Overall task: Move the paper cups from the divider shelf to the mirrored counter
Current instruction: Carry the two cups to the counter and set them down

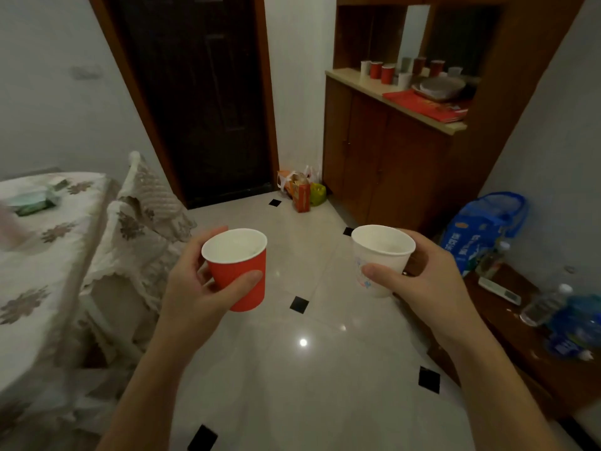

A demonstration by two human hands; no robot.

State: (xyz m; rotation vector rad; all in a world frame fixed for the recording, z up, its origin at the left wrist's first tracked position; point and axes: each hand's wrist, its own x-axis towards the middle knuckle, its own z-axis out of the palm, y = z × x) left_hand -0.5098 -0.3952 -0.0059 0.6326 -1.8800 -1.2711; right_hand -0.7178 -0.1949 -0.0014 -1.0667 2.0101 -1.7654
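Observation:
My left hand [198, 288] grips a red paper cup [239, 270], upright and white inside, held over the tiled floor. My right hand [422, 288] holds a white paper cup [379, 258] with a faint printed pattern, also upright. Far ahead at the upper right stands the mirrored counter [357, 80], a beige top on brown cabinets with a mirror behind. Several red and white paper cups [383, 72] stand on it near its left end, doubled in the mirror. The divider shelf is not in view.
A dining table [48, 242] with a floral cloth and a covered chair [143, 222] fill the left. A dark door [201, 92] is ahead. Bags [302, 190] lie on the floor by the cabinet. A low wooden bench [527, 346] with bottles stands at the right. A red folder [422, 105] and a round dish [440, 86] are on the counter.

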